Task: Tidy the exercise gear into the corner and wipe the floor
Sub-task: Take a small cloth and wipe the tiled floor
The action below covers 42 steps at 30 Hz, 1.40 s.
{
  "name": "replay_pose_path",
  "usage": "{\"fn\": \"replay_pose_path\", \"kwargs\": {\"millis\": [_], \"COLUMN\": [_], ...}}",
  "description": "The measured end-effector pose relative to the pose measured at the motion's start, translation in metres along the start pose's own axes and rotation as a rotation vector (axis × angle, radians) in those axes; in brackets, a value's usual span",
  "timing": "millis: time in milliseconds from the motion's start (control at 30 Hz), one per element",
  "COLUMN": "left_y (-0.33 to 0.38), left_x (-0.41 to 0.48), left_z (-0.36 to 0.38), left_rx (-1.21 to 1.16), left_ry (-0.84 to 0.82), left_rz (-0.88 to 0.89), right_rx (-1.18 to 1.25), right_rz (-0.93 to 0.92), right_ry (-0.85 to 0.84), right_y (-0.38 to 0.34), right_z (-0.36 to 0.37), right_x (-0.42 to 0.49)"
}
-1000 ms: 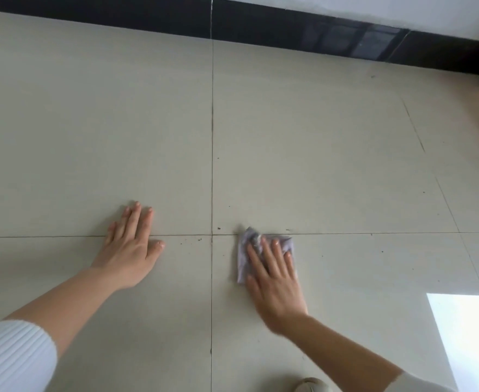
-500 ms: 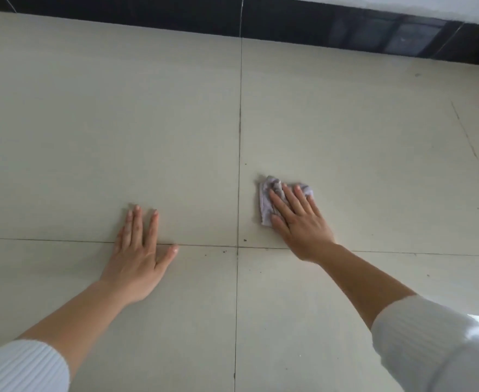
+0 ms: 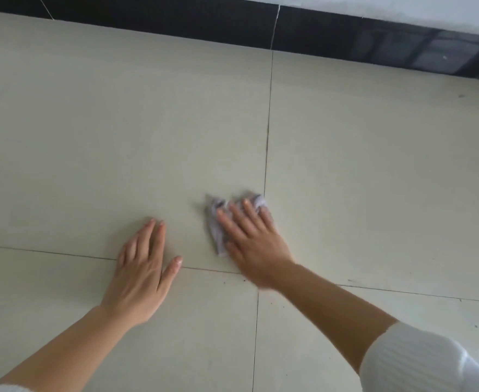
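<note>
Cloth (image 3: pixel 215 227) now left of the seam under flat right hand (image 3: pixel 254 244); left hand (image 3: pixel 140 274) spread beside.

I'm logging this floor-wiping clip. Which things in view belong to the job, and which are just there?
Part of the job:
- cloth, pressed flat under the right hand
- tiled floor
- left hand, braced flat on the floor

Just there:
- black skirting
- dark specks near the grout line

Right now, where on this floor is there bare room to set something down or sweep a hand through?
Bare tile runs from both hands up to the black baseboard, and across the right tiles past the vertical grout line. The only crowded spot is the grout crossing, where the left hand lies flat and the right hand presses the cloth.
</note>
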<state>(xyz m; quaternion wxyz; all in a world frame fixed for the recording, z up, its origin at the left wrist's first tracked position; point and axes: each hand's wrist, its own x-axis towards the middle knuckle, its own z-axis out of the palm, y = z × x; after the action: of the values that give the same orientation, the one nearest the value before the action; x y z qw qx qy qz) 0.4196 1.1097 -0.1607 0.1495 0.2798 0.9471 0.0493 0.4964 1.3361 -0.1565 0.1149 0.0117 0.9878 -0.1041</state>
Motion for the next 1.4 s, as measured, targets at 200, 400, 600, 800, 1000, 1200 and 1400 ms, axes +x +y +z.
{"fn": "replay_pose_path", "kwargs": {"millis": [200, 400, 600, 800, 1000, 1200, 1400], "left_y": [-0.012, -0.024, -0.035, -0.036, -0.037, -0.035, -0.034], "left_x": [0.042, 0.102, 0.141, 0.143, 0.141, 0.14, 0.14], "left_z": [-0.003, -0.016, -0.02, -0.018, -0.019, -0.022, -0.026], "left_rx": [-0.052, -0.042, -0.043, -0.054, -0.058, -0.072, -0.08], "left_ry": [0.172, 0.247, 0.33, 0.358, 0.333, 0.316, 0.287], "left_rz": [-0.154, -0.171, -0.213, -0.232, -0.264, -0.281, -0.293], "right_rx": [-0.131, -0.054, 0.088, 0.145, 0.008, -0.083, -0.058], "right_rz": [-0.344, 0.271, 0.538, 0.6, 0.104, -0.297, 0.215], "right_ry": [-0.051, -0.01, 0.064, 0.123, 0.01, -0.069, 0.07], "right_y": [0.029, 0.108, 0.132, 0.128, 0.038, 0.043, 0.115], "right_z": [0.002, -0.029, -0.039, -0.049, -0.042, -0.031, -0.042], "right_x": [-0.016, 0.029, 0.088, 0.154, 0.179, 0.137, 0.134]}}
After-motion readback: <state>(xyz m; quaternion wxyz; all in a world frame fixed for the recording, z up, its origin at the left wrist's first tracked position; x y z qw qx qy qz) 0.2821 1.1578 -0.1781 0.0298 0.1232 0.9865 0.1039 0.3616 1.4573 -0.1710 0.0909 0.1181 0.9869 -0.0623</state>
